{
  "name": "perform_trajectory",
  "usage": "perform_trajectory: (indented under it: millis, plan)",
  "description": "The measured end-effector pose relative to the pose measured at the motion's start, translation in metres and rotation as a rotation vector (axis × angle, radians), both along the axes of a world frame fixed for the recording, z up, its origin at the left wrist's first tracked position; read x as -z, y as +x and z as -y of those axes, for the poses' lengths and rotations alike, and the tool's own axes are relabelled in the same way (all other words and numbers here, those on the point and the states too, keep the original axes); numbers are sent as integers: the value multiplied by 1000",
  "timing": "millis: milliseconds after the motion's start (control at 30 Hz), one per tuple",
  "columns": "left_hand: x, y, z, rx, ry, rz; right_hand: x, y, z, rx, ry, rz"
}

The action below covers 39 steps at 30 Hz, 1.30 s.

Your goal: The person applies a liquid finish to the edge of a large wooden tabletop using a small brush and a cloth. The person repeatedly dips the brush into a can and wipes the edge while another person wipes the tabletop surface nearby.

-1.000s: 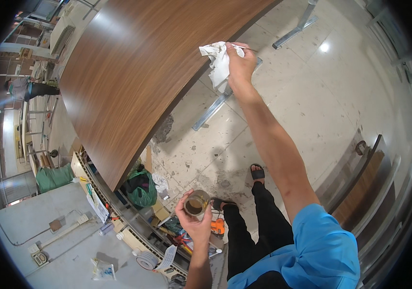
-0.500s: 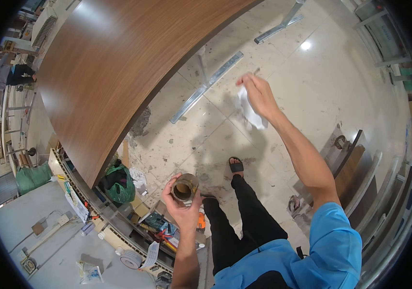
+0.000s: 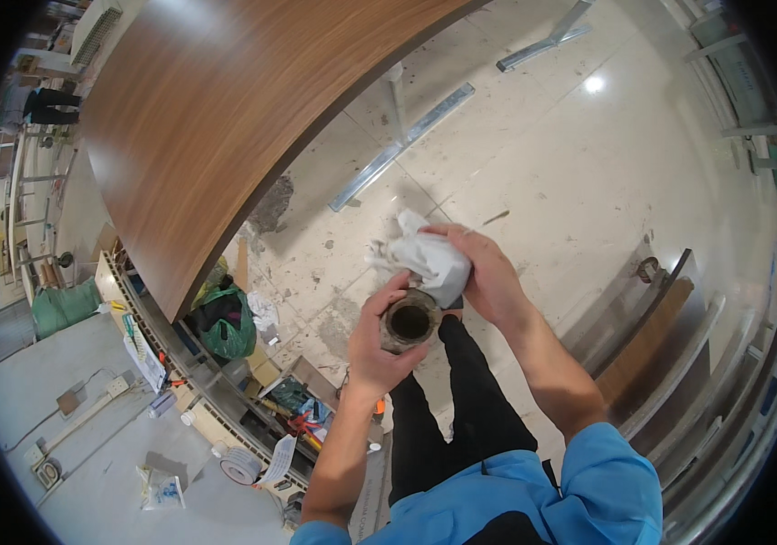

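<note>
My left hand (image 3: pixel 376 350) is wrapped round a dirty, brownish, see-through jar (image 3: pixel 409 321) with a round open mouth. It is held up in front of my legs, and its inside looks dark. In my right hand (image 3: pixel 488 277) is a crumpled white cloth (image 3: pixel 429 259), gripped from the right. The cloth hangs against the far rim of the jar and hides part of it. Beyond my right hand a short thin stick-like piece (image 3: pixel 496 217) shows against the floor; its kind is too small to tell.
A big wood-grain tabletop (image 3: pixel 252 109) fills the upper left, with a metal foot (image 3: pixel 402 145) beside it. Below left stand a grey surface (image 3: pixel 89 454), a green bag (image 3: pixel 225 331) and a box of tools (image 3: pixel 302 418). Boards (image 3: pixel 652 336) lean at right. Another person (image 3: pixel 48 106) is far left.
My right hand has come down and left with the white cloth, up to the jar. My left hand has raised the jar rightward. The stick-like piece now appears apart from my right hand.
</note>
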<state>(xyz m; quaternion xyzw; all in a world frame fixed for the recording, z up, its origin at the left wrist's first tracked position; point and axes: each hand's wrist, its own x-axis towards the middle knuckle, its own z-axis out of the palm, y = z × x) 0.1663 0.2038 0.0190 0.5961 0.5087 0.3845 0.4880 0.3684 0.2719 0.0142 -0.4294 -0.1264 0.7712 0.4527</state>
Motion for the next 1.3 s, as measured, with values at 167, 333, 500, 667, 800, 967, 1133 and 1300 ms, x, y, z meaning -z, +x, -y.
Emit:
perform_trajectory:
  millis: [167,333,500,667,800,967,1133,1300]
  plan:
    - [-11,-1,-8,97,-9,-20,7,0,15,-256,181,57]
    - [-19,6,-12,93,-2,-53,16,15,8,-305,448,390]
    - [-23,8,-18,54,37,-51,34,27,-68,56,232,324]
    - [-32,2,-23,9,54,-62,66,41,-135,239,349,-59]
    - [-24,6,-29,-8,105,-81,60,55,-113,103,247,261]
    - [-12,14,-24,9,108,-50,60,82,-73,-69,291,489]
    - [-6,15,-12,24,77,-54,92,86,-16,-273,203,622]
    - [-7,9,3,-23,13,-49,84,67,-95,23,345,1007]
